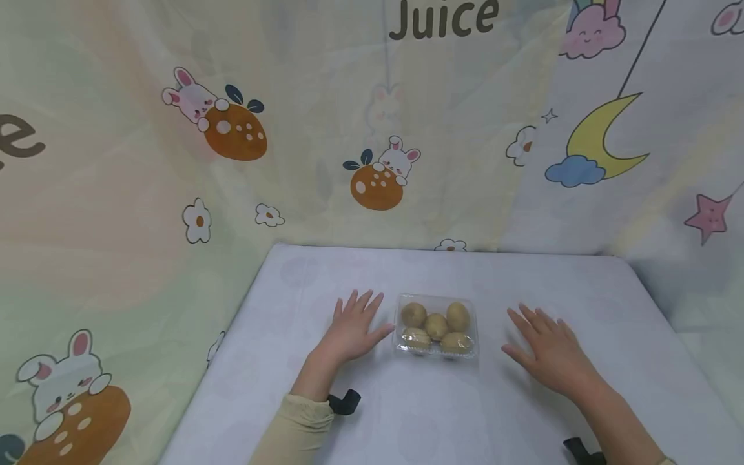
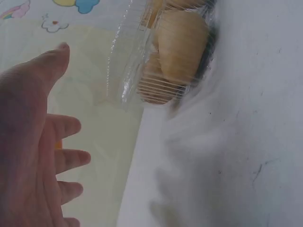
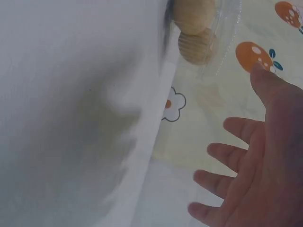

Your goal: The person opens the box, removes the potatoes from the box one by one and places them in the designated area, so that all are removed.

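A clear plastic clamshell box (image 1: 431, 301) lies closed on the white-covered table, holding several rounded yellow-brown, potato-like items (image 1: 458, 316). My left hand (image 1: 351, 329) is just left of it, fingers spread and thumb pointing toward the box's side. On the other side, my right hand (image 1: 549, 352) is spread palm down, farther from the box. Both hands hold nothing. In the left wrist view, a gap shows between the left thumb (image 2: 57, 61) and the ridged box wall (image 2: 125, 90). The right wrist view shows part of the box (image 3: 229, 28) beyond the right thumb.
The white tabletop (image 1: 442, 413) ends at a back edge against a printed curtain (image 1: 314, 129) with rabbits, oranges and a moon. More curtain hangs at the left and right. Black straps (image 1: 345, 402) sit at both wrists. Hand shadows fall on the cloth.
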A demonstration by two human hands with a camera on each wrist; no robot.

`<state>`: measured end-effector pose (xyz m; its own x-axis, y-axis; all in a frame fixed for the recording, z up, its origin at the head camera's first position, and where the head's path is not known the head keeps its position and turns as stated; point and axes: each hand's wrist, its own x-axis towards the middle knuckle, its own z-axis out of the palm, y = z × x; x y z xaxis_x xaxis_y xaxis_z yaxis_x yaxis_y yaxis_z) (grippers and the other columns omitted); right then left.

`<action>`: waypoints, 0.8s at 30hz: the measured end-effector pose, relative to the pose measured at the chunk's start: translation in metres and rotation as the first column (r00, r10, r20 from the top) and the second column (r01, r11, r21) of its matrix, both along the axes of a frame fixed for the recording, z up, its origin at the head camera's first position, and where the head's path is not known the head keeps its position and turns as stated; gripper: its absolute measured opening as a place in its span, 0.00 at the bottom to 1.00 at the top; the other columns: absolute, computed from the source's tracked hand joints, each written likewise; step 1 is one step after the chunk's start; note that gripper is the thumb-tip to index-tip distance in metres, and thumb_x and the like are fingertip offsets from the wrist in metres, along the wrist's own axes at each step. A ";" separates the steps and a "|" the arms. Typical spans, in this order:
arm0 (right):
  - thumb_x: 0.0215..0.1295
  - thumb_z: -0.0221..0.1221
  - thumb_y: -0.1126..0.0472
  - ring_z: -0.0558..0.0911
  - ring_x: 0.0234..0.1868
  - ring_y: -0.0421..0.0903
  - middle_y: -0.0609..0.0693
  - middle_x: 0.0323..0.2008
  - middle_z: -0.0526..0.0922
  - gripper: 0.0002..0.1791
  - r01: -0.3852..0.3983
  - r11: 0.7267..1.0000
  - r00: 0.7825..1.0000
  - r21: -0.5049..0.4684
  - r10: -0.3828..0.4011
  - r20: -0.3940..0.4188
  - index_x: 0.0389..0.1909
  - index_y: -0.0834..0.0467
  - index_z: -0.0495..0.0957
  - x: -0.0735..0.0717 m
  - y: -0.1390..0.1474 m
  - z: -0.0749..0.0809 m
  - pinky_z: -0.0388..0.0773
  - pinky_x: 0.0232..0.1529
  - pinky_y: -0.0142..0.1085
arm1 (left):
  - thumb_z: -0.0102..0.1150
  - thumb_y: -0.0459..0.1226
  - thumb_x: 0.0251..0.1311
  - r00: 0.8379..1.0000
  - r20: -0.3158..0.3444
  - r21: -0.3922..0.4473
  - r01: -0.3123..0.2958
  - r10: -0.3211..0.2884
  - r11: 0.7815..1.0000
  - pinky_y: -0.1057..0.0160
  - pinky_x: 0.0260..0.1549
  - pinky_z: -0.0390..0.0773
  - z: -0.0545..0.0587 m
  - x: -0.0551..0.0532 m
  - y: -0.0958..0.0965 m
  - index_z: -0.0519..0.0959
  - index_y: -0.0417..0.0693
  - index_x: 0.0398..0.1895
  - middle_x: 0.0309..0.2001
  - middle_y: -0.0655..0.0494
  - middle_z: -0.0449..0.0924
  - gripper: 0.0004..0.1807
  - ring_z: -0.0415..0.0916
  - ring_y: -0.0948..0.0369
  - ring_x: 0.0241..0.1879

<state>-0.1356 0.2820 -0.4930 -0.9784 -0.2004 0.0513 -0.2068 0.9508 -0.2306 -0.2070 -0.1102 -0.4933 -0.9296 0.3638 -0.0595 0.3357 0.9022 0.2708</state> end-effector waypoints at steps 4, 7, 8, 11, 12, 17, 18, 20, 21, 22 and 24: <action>0.71 0.52 0.38 0.71 0.64 0.67 0.64 0.68 0.69 0.39 0.028 0.984 0.995 -0.176 -0.011 0.097 0.74 0.56 0.60 -0.002 0.000 -0.002 0.71 0.60 0.65 | 0.38 0.66 0.68 0.999 0.036 0.119 -0.017 0.013 0.993 0.39 0.76 0.49 -0.009 -0.005 0.002 0.53 0.60 0.79 0.77 0.51 0.56 0.41 0.48 0.47 0.78; 0.73 0.50 0.39 0.81 0.54 0.59 0.61 0.59 0.78 0.36 0.092 0.922 0.978 -0.375 -0.012 0.210 0.74 0.54 0.59 -0.007 0.000 -0.007 0.83 0.49 0.53 | 0.42 0.61 0.70 0.993 0.109 0.275 -0.074 0.045 0.958 0.42 0.72 0.62 -0.019 -0.010 0.005 0.55 0.59 0.78 0.73 0.50 0.63 0.37 0.59 0.49 0.74; 0.73 0.50 0.40 0.83 0.50 0.55 0.60 0.56 0.80 0.36 0.112 0.890 0.970 -0.442 -0.001 0.243 0.74 0.54 0.59 -0.009 0.000 -0.009 0.84 0.46 0.48 | 0.43 0.60 0.71 0.988 0.140 0.328 -0.100 0.057 0.939 0.44 0.69 0.67 -0.023 -0.011 0.006 0.55 0.59 0.78 0.71 0.51 0.66 0.36 0.64 0.50 0.71; 0.75 0.50 0.46 0.84 0.42 0.50 0.60 0.50 0.83 0.34 0.154 0.767 0.945 -0.623 0.069 0.319 0.75 0.55 0.55 -0.017 -0.003 -0.019 0.85 0.39 0.39 | 0.45 0.57 0.71 0.969 0.232 0.463 -0.191 0.090 0.866 0.48 0.54 0.81 -0.035 -0.016 0.009 0.59 0.60 0.76 0.62 0.52 0.75 0.33 0.77 0.54 0.58; 0.76 0.50 0.48 0.84 0.40 0.49 0.62 0.49 0.83 0.34 0.169 0.723 0.935 -0.670 0.097 0.341 0.76 0.55 0.53 -0.019 -0.005 -0.022 0.86 0.38 0.38 | 0.46 0.56 0.71 0.960 0.265 0.500 -0.220 0.094 0.838 0.51 0.48 0.83 -0.039 -0.017 0.011 0.60 0.61 0.76 0.58 0.53 0.77 0.32 0.79 0.56 0.52; 0.77 0.49 0.53 0.83 0.33 0.51 0.66 0.48 0.81 0.35 0.251 0.588 0.898 -0.769 0.155 0.412 0.78 0.54 0.46 -0.030 -0.015 -0.034 0.87 0.35 0.42 | 0.46 0.52 0.73 0.927 0.372 0.644 -0.296 0.050 0.706 0.61 0.30 0.83 -0.054 -0.019 0.017 0.61 0.62 0.75 0.42 0.54 0.81 0.29 0.81 0.59 0.31; 0.77 0.49 0.53 0.83 0.32 0.51 0.66 0.47 0.81 0.35 0.264 0.582 0.893 -0.769 0.153 0.423 0.78 0.53 0.46 -0.031 -0.017 -0.036 0.87 0.34 0.42 | 0.45 0.51 0.73 0.924 0.381 0.663 -0.300 0.035 0.686 0.61 0.29 0.83 -0.055 -0.019 0.018 0.62 0.62 0.75 0.40 0.54 0.81 0.28 0.81 0.59 0.29; 0.77 0.49 0.52 0.82 0.30 0.50 0.64 0.46 0.82 0.36 0.290 0.575 0.886 -0.765 0.140 0.441 0.79 0.51 0.46 -0.034 -0.020 -0.038 0.86 0.33 0.41 | 0.45 0.50 0.74 0.921 0.389 0.690 -0.301 0.014 0.658 0.61 0.28 0.83 -0.058 -0.019 0.020 0.62 0.63 0.74 0.38 0.53 0.81 0.27 0.80 0.58 0.27; 0.77 0.49 0.52 0.82 0.30 0.50 0.64 0.46 0.82 0.36 0.297 0.574 0.884 -0.763 0.137 0.447 0.79 0.50 0.45 -0.035 -0.021 -0.039 0.86 0.32 0.41 | 0.45 0.50 0.74 0.920 0.392 0.699 -0.304 0.009 0.648 0.61 0.28 0.83 -0.060 -0.018 0.021 0.62 0.64 0.74 0.37 0.53 0.80 0.27 0.80 0.58 0.27; 0.77 0.49 0.52 0.81 0.29 0.49 0.63 0.45 0.81 0.36 0.300 0.574 0.882 -0.762 0.138 0.451 0.79 0.50 0.45 -0.036 -0.022 -0.040 0.85 0.32 0.40 | 0.45 0.50 0.74 0.917 0.398 0.706 -0.309 0.003 0.637 0.61 0.28 0.83 -0.061 -0.018 0.022 0.63 0.64 0.74 0.37 0.53 0.80 0.26 0.80 0.58 0.27; 0.77 0.49 0.52 0.80 0.29 0.49 0.61 0.44 0.81 0.36 0.305 0.567 0.879 -0.765 0.142 0.456 0.79 0.49 0.45 -0.038 -0.024 -0.041 0.84 0.31 0.39 | 0.45 0.49 0.74 0.914 0.406 0.717 -0.317 -0.002 0.621 0.60 0.27 0.83 -0.062 -0.018 0.024 0.63 0.65 0.73 0.35 0.52 0.79 0.26 0.80 0.58 0.26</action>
<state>-0.1741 0.2584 -0.5342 -0.9395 -0.2112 -0.2696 0.1933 0.3227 -0.9266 -0.2252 -0.0864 -0.5554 -0.9496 0.2749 -0.1508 -0.0482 0.3473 0.9365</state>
